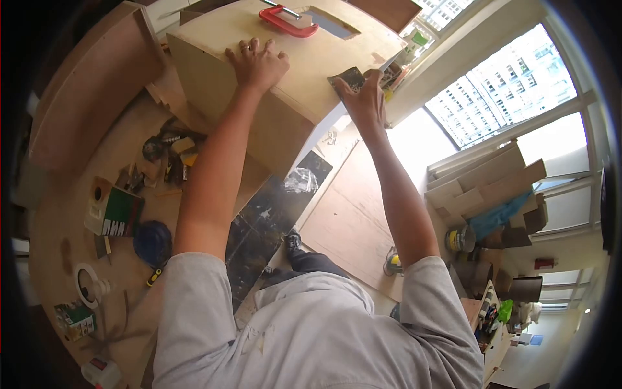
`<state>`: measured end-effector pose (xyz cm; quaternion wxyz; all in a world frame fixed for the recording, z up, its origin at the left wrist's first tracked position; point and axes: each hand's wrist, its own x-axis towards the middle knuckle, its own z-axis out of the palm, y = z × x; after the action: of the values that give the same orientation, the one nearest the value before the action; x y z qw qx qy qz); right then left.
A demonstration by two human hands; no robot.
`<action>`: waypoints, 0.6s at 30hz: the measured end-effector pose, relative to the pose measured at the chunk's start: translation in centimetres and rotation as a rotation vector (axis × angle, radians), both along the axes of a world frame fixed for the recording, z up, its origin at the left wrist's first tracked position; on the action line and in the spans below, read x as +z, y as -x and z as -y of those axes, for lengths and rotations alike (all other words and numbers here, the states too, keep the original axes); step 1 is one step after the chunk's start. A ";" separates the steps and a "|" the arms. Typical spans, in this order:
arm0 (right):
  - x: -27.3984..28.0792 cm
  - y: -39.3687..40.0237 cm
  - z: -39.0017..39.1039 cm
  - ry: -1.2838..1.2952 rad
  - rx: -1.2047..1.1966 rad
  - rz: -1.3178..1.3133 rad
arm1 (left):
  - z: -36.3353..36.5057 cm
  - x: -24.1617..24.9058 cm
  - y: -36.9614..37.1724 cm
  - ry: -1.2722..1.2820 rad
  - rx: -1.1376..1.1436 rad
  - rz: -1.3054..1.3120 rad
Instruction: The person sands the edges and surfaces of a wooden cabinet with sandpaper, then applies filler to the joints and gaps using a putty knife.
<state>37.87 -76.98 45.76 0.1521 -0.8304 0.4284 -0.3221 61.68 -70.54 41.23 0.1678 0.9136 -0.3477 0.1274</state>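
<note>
A large pale wooden box stands in front of me, with a rectangular cut-out in its top. My left hand rests on the top near the front edge, fingers spread and nothing held. At the box's right edge my right hand grips a dark, flat piece like sandpaper, pressed against the wood between thumb and fingers. Beyond my left hand, a red clamp sits on the top beside the cut-out.
Tools, a green box and a dark blue round object lie on the left. A curved wooden piece stands at upper left. Cardboard leans below the windows at right. Pale boards and a paint can are on the floor.
</note>
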 end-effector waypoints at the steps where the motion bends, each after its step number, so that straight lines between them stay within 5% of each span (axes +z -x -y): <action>1: -0.3 -0.1 0.0 0.004 0.004 0.006 | -0.1 0.1 0.1 -0.004 -0.002 -0.001; 18: -0.7 0.9 -1.3 -0.015 0.100 0.063 | 0.0 0.1 0.1 0.000 0.001 0.008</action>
<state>36.95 -75.67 45.05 0.1877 -0.8391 0.3839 -0.3366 61.55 -70.54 41.36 0.1662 0.9133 -0.3479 0.1313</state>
